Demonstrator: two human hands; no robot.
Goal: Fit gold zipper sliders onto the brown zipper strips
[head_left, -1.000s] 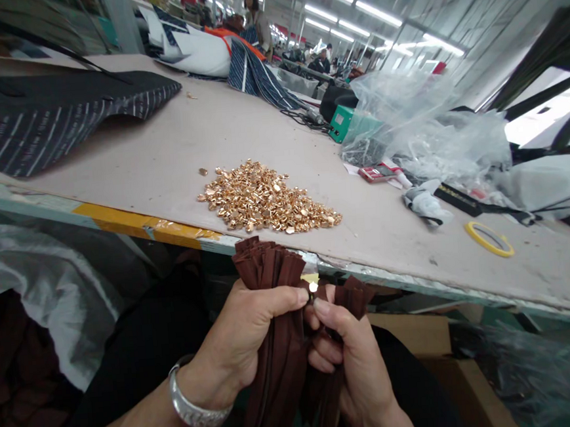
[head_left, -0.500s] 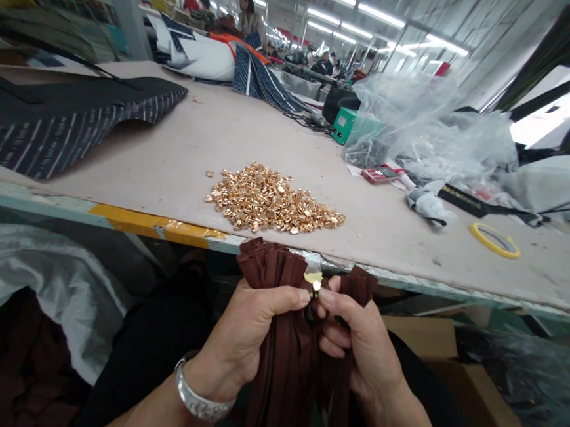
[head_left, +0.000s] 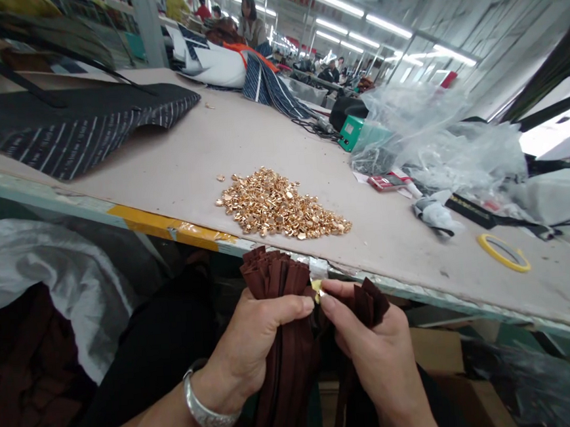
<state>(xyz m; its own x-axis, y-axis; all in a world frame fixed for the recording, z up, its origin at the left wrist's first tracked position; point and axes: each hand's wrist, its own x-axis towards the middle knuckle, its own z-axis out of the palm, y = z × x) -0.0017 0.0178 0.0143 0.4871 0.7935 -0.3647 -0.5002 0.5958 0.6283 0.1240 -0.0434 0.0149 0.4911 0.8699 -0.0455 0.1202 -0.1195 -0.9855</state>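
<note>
My left hand, with a silver bangle at the wrist, is closed round a thick bundle of dark brown strips below the table edge. In my right hand is a smaller bunch of brown strips. Its thumb and index finger pinch near a small shiny gold piece, close to my left thumb tip. What lies under the fingertips is hidden. A heap of small gold metal pieces rests on the table just beyond my hands.
Striped dark fabric lies at the left. To the right are a green box, clear plastic bags and a yellow tape roll. A cardboard box stands under the table. People are in the far background.
My right hand has shifted slightly right, and its bunch of strips now stands further from the left bundle. The index finger has straightened over the gold piece. The whole view has shifted a little.
</note>
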